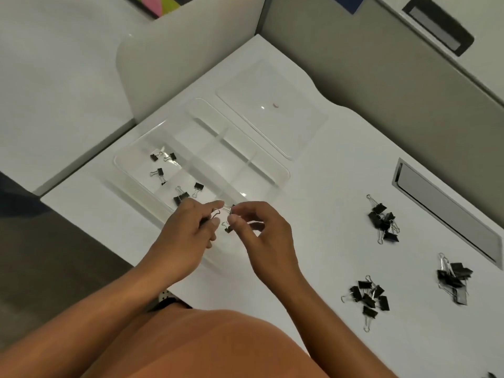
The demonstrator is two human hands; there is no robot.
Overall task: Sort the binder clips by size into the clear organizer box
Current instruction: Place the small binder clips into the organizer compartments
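Partly, left hand point(188, 227) hides clip point(215, 214) it pinches.

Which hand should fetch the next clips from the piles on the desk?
Probably the right hand. The three piles all lie to its side of the desk, while the left hand sits over the organizer box and pinches a clip.

No readable text, labels or numbers anywhere in view.
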